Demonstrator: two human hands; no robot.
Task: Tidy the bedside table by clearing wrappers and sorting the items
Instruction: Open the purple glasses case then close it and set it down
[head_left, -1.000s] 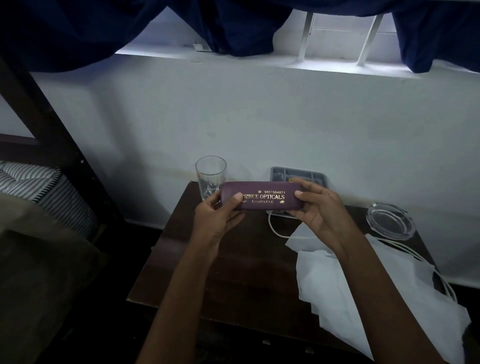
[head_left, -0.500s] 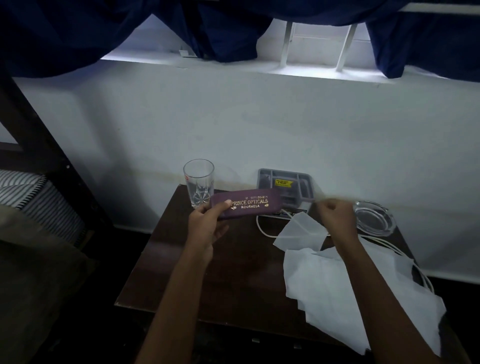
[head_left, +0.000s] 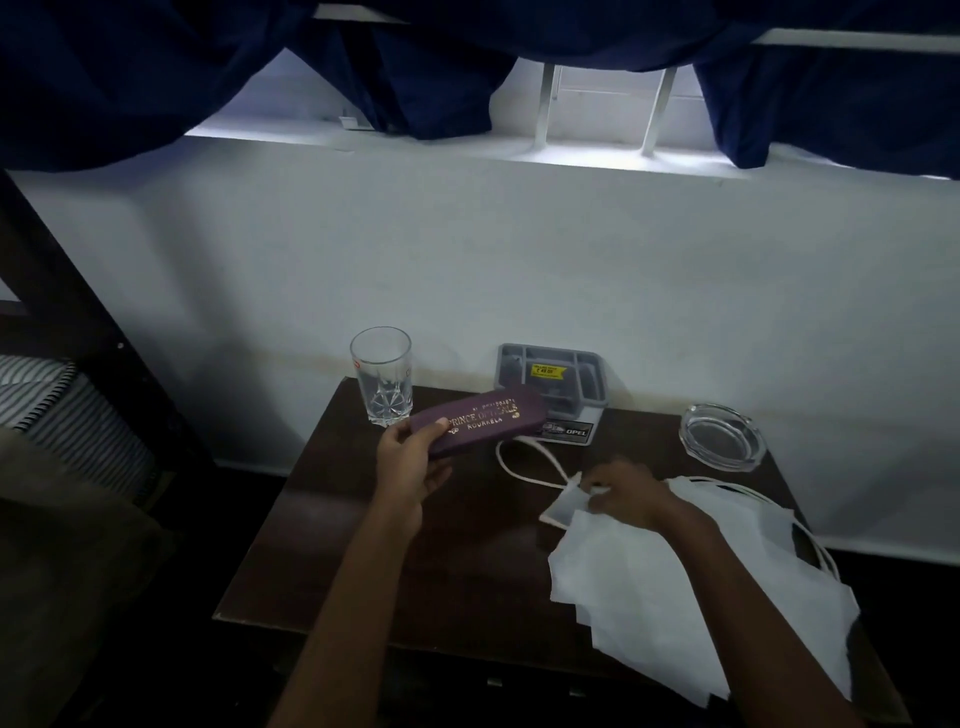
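Status: early, by my reading. The desk (head_left: 395, 561) carries most of its load unsorted.

Left hand (head_left: 410, 470): grip curled round the near end of the purple spectacle case (head_left: 480, 422), thumb on top. The case is held tilted above the desk, between the glass (head_left: 382, 374) and the grey organiser (head_left: 550, 374), and is not set down.

Right hand (head_left: 626, 493): grip pinching the edge of a small white piece (head_left: 563, 506) at the far end of the white wrappers (head_left: 675, 587). These lie heaped over the desk's right half and overhang its front edge.

Done: nothing I can confirm as sorted. The organiser compartments look mostly bare apart from a yellow label.

Left: wrappers off the desk, case placed, loose items grouped.

Count:
- glass 1
- spectacle case 1
- organiser 1
- clear ashtray (head_left: 722, 436) 1
- dark OPEL card (head_left: 566, 430) 1
- white cord loop (head_left: 504, 465) 1 near the case, with more cord at the right edge
- wrapper layers at least 3; exact number cannot be told
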